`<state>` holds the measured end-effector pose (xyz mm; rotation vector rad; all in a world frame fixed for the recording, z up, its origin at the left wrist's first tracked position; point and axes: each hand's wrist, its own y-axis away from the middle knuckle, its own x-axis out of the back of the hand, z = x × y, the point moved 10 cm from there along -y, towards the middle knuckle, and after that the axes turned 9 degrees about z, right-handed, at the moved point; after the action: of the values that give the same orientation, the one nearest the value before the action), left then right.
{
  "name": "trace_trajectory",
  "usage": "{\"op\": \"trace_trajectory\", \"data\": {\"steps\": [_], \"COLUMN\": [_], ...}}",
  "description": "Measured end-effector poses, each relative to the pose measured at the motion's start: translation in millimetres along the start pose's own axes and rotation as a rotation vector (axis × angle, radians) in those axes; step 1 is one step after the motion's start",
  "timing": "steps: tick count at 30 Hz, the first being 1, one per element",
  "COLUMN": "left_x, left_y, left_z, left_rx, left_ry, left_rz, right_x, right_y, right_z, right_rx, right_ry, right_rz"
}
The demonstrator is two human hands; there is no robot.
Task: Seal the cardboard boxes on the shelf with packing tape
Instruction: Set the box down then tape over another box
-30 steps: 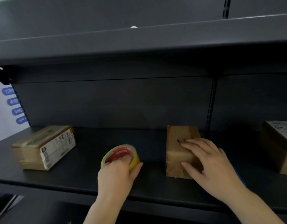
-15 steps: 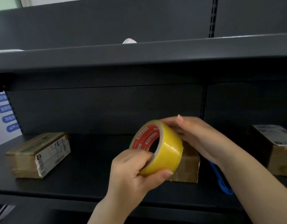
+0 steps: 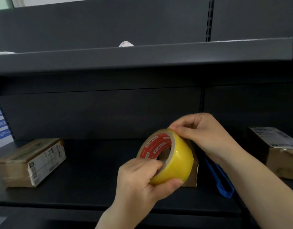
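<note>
My left hand (image 3: 139,180) grips a yellow roll of packing tape (image 3: 173,159) with a red core, held up in front of the dark shelf (image 3: 93,176). My right hand (image 3: 202,133) pinches the top edge of the roll with thumb and forefinger. Behind the roll stands a small cardboard box (image 3: 192,176), mostly hidden by the roll and my hands. A flat taped box (image 3: 30,161) with a white label lies at the left of the shelf. Another box (image 3: 281,151) sits at the right edge.
A blue tool (image 3: 220,177) lies on the shelf just right of the middle box, under my right forearm. An upper shelf (image 3: 142,53) overhangs the working space, with a white object on it. A white sign with blue labels (image 3: 0,123) is at the far left.
My left hand lifted the tape roll off the shelf and tilted it up. My right hand left the middle box and came to pinch the roll's top edge.
</note>
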<state>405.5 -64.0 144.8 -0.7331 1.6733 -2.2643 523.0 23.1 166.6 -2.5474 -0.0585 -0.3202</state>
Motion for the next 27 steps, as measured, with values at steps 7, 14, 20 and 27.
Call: {"op": "trace_trajectory", "data": {"steps": [7, 14, 20, 27], "left_x": [-28, -54, -72, -83], "left_y": [26, 34, 50, 60], "left_z": [-25, -11, -11, -33], "left_rx": [0.717, 0.961, 1.118, 1.237], "left_ry": [0.454, 0.856, 0.932, 1.011], "left_rz": [0.052, -0.142, -0.223, -0.223], "right_x": [15, 31, 12, -7], "right_y": [-25, -81, -109, -112], "right_z": [-19, 18, 80, 133], "right_rx": [0.189, 0.112, -0.03, -0.124], "right_ry": [0.28, 0.42, 0.558, 0.534], "right_rz": [0.159, 0.172, -0.052, -0.121]}}
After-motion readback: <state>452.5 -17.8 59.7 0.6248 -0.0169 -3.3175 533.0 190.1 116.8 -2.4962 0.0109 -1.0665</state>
